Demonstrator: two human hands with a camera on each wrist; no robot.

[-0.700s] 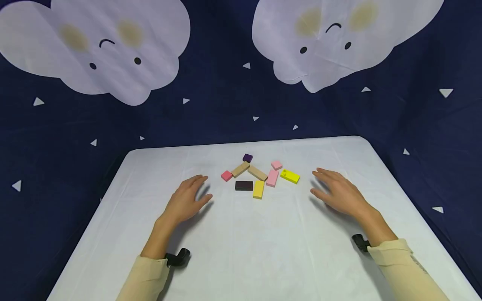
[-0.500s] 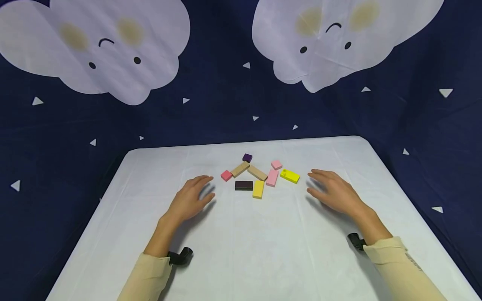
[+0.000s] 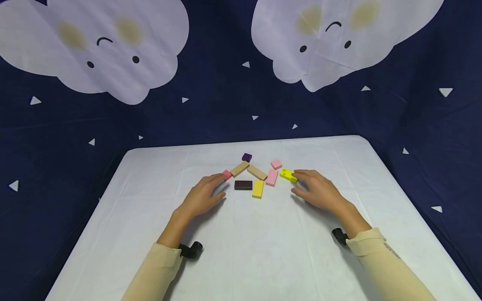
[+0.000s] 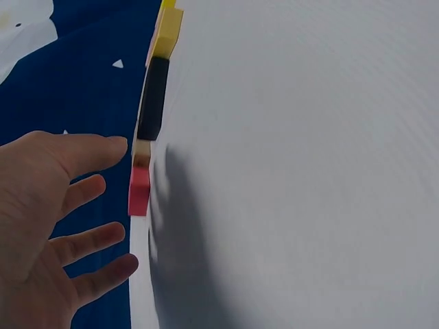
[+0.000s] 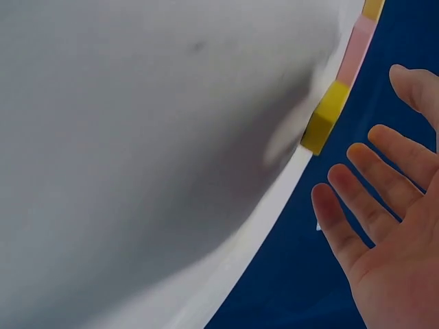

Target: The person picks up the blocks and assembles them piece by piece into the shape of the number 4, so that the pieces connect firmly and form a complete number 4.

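Note:
Several small coloured blocks lie in a loose cluster on the white table. My left hand (image 3: 203, 196) hovers at the cluster's left, fingers spread, its fingertips overlapping the red block (image 3: 227, 174) in the head view. My right hand (image 3: 317, 190) is over the cluster's right side, holding nothing, with fingertips overlapping the end of the bright yellow block (image 3: 288, 175). Between the hands lie a dark brown block (image 3: 243, 185), a yellow block (image 3: 257, 189), a pink block (image 3: 271, 177) and two tan blocks, the left tan block (image 3: 239, 169) and the right tan block (image 3: 257, 172).
A purple block (image 3: 247, 157) and a small pink block (image 3: 276, 164) lie at the back of the cluster. The white table (image 3: 263, 251) ends behind them at a dark blue curtain (image 3: 218, 113) with white clouds. Black wrist cameras sit on both wrists.
Both hands have moved inward toward the blocks, the left one to the right and the right one to the left. The blocks lie as before.

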